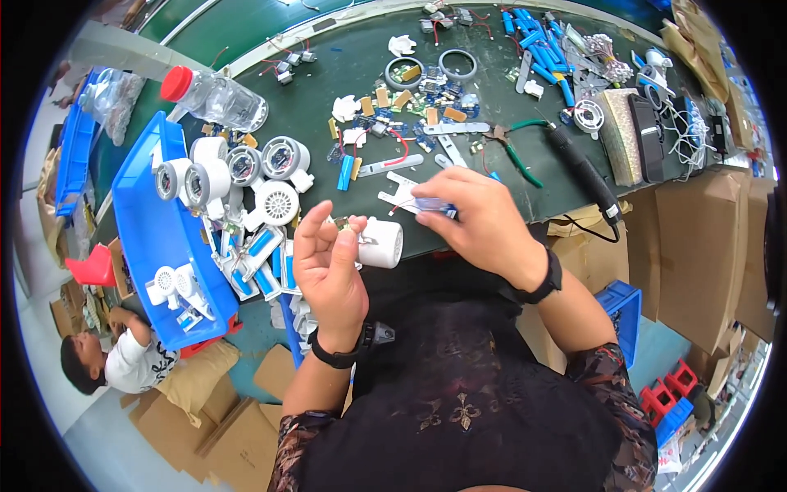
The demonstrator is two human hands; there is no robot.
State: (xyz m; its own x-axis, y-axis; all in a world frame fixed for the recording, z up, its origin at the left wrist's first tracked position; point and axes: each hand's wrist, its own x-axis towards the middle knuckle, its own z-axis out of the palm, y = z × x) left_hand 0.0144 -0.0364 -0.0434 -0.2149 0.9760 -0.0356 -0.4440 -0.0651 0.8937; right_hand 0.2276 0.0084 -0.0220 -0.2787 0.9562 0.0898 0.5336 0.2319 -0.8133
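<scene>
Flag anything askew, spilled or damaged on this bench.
Small circuit boards lie jumbled with tan blocks mid-bench, uncontained, so they look spilled, though possibly just laid out. No damage stands out at this size.

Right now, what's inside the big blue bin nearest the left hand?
White vented pieces lie at the near end of the blue bin. Grey-ringed heads overlap its right side; whatever sits beneath either group is covered.

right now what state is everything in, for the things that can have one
White cylindrical housing: held in left hand
Small bluish piece: pinched in right hand
Green-handled pliers: handles spread apart
Clear plastic bottle: red cap on
Black electric screwdriver: lying down, cord attached
Large blue bin: uncovered, white parts inside
</scene>
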